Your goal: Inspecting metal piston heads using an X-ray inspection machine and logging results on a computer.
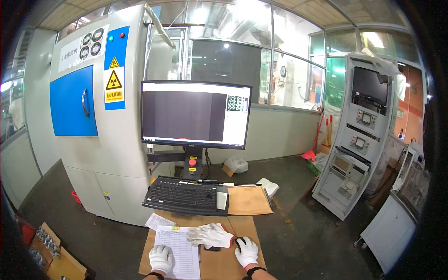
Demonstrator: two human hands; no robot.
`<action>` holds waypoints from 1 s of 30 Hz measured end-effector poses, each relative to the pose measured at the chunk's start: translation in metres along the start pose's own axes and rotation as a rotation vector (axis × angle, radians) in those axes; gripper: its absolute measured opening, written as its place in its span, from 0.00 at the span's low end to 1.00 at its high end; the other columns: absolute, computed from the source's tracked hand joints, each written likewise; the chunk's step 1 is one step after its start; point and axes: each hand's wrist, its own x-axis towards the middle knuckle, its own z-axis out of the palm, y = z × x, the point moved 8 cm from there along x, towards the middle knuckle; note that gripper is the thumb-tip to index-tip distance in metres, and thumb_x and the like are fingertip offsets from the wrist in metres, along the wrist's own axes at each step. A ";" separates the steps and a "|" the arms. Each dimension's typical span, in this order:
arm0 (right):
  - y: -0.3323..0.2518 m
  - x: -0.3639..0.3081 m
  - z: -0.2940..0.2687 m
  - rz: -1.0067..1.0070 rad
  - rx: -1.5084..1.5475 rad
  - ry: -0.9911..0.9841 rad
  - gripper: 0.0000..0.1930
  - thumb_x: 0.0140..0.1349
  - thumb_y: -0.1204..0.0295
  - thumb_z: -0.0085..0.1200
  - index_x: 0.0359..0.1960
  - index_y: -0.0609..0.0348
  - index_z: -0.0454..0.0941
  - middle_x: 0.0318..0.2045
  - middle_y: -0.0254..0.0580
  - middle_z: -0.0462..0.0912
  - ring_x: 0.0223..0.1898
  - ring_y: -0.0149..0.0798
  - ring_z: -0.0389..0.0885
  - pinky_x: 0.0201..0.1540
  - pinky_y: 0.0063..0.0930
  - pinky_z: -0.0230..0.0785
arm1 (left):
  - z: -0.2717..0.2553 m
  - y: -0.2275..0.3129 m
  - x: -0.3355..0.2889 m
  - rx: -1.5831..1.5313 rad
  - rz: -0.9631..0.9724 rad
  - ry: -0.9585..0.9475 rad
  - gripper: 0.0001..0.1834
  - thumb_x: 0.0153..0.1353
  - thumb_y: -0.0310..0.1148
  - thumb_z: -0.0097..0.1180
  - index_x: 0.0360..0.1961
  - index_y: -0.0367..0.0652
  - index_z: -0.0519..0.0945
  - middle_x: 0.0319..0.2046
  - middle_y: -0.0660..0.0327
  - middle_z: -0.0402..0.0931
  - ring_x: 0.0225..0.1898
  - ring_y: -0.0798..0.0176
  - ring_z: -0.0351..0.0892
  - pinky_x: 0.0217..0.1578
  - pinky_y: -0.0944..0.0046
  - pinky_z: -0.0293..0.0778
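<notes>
My right hand (246, 254), in a white knit glove, rests over a black computer mouse (241, 242) on the cardboard-covered table (224, 266). My left hand (161, 259), gloved the same way, lies on the left edge of a printed table form (184, 261), holding nothing. Between my hands, a loose pair of white gloves (212, 234) overlaps the top of the form. Partly under these gloves is a small dark flat object (213, 248); its kind is hidden. Beyond stand a black keyboard (182, 193) and a monitor (186, 114) with a mostly dark grey picture.
A tan folder (249, 200) lies right of the keyboard. Below the monitor sits a red push button (192, 162). At left stands a large grey cabinet with a blue door (72, 102). Boxes of metal parts (46, 240) are at lower left; an instrument rack (352, 140) stands right.
</notes>
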 end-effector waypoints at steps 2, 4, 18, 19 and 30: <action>-0.001 0.000 0.000 -0.001 -0.021 -0.004 0.23 0.54 0.63 0.64 0.55 0.43 0.81 0.57 0.46 0.79 0.50 0.57 0.80 0.53 0.52 0.74 | 0.000 0.000 0.000 0.001 0.009 -0.001 0.08 0.55 0.39 0.57 0.36 0.52 0.80 0.40 0.60 0.78 0.47 0.48 0.76 0.49 0.44 0.69; 0.001 -0.003 0.002 -0.004 -0.025 0.001 0.23 0.54 0.64 0.64 0.55 0.43 0.81 0.57 0.46 0.79 0.49 0.57 0.80 0.53 0.52 0.75 | 0.000 0.002 -0.001 0.004 0.020 0.005 0.08 0.55 0.39 0.57 0.36 0.52 0.80 0.40 0.60 0.78 0.47 0.48 0.76 0.49 0.44 0.69; 0.002 -0.004 0.004 0.059 -0.045 -0.016 0.29 0.55 0.62 0.62 0.62 0.46 0.76 0.61 0.45 0.76 0.52 0.56 0.79 0.55 0.53 0.72 | 0.009 -0.007 -0.005 0.041 0.010 -0.016 0.11 0.55 0.39 0.57 0.38 0.49 0.81 0.43 0.58 0.79 0.50 0.47 0.75 0.53 0.43 0.68; 0.004 -0.004 0.006 0.059 -0.046 -0.023 0.29 0.55 0.62 0.62 0.62 0.46 0.76 0.61 0.45 0.76 0.52 0.56 0.79 0.55 0.53 0.72 | 0.011 -0.008 -0.007 0.041 0.006 -0.021 0.11 0.55 0.39 0.57 0.38 0.49 0.81 0.43 0.58 0.79 0.50 0.47 0.75 0.53 0.43 0.68; 0.000 -0.001 0.002 0.040 -0.042 -0.020 0.27 0.55 0.63 0.62 0.60 0.45 0.78 0.61 0.44 0.76 0.52 0.56 0.79 0.54 0.53 0.73 | 0.000 -0.001 0.001 0.015 -0.025 -0.044 0.11 0.55 0.38 0.56 0.38 0.48 0.80 0.43 0.57 0.78 0.50 0.47 0.75 0.51 0.43 0.69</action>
